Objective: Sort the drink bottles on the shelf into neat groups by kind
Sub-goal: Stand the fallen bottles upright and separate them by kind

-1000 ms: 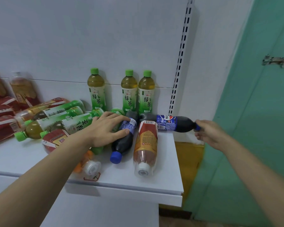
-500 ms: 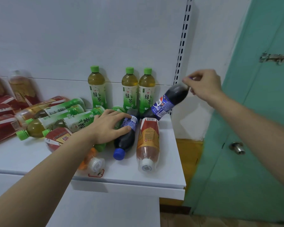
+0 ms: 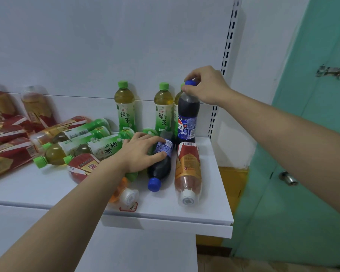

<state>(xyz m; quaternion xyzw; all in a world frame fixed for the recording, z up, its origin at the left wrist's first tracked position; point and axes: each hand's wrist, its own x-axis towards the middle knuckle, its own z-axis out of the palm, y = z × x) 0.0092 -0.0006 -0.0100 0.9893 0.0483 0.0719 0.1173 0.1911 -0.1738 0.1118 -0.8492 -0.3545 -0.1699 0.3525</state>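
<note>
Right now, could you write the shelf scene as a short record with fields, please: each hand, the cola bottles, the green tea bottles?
right hand: grips the blue cap of the upright cola bottle at the back right of the shelf
left hand: rests on the lying cola bottle, fingers curled over its label
upright green tea bottles: two in full view, a third mostly hidden behind the upright cola bottle
lying green tea bottles: several piled at left
lying amber bottle: beside the lying cola bottle, white cap toward the shelf's front edge
</note>
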